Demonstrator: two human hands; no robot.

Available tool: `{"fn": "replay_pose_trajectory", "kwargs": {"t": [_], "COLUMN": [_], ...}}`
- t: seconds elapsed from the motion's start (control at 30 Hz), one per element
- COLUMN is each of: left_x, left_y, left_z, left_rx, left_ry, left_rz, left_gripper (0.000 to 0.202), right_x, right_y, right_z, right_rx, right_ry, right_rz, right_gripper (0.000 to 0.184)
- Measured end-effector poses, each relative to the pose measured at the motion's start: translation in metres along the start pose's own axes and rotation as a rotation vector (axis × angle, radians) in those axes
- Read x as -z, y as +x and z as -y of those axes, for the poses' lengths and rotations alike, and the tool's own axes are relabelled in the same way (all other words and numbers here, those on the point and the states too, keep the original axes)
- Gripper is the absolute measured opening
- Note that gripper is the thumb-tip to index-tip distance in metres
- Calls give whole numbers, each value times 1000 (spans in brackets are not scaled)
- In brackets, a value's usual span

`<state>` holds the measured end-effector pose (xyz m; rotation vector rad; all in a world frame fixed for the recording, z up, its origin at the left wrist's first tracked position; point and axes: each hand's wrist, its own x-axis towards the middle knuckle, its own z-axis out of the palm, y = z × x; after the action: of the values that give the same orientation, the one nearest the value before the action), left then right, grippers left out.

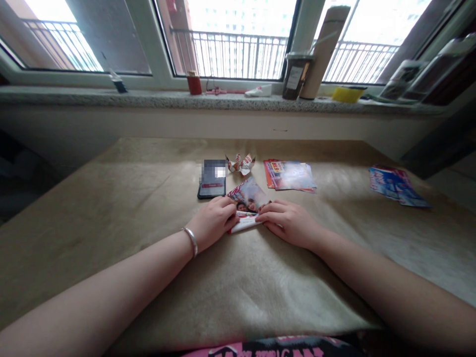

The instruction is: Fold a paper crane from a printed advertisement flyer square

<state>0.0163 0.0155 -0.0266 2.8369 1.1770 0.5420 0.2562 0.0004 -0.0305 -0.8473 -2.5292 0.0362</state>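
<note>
A printed sheet of glossy paper point(248, 197) lies on the beige cloth-covered table point(148, 198), its near edge folded up into a white strip. My left hand point(212, 221), with a silver bracelet on the wrist, presses the fold's left end with curled fingers. My right hand point(288, 220) pinches and presses the fold's right end. Both hands rest on the table.
A dark phone point(212, 180) lies just beyond my left hand. A small folded paper figure point(241, 163) sits behind the sheet, beside a stack of flyers point(289, 175). More flyers point(397, 185) lie far right. The windowsill point(148, 99) carries a red cup point(194, 83), jars and bottles.
</note>
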Motion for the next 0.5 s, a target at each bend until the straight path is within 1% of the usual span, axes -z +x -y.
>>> {"fn": "replay_pose_trajectory", "kwargs": {"t": [0.13,0.2,0.33,0.4,0.5], "left_x": [0,1,6,10,13], "left_y": [-1,-1,-3,-5,-8], "left_z": [1,2,0,-1,-4], "left_rx": [6,-17,-130,-169,-247], "left_ry": [-24,-54,-95,-57,35], "left_rz": [-17,-37,-48,-42,2], "left_gripper": [17,15,21,22,24], "right_x": [-1,-1,-1,-1,-2], "right_y": [-1,-1,-1,-2,-2], "right_z": [0,-1,-5,-6,-8], "right_rx": [-11,-9,-19,-32,-38], "right_ry": [-37,-56,-72,-79,-95], "right_rz": [12,18,25,30,33], "right_gripper": [22,22,23,24,25]}}
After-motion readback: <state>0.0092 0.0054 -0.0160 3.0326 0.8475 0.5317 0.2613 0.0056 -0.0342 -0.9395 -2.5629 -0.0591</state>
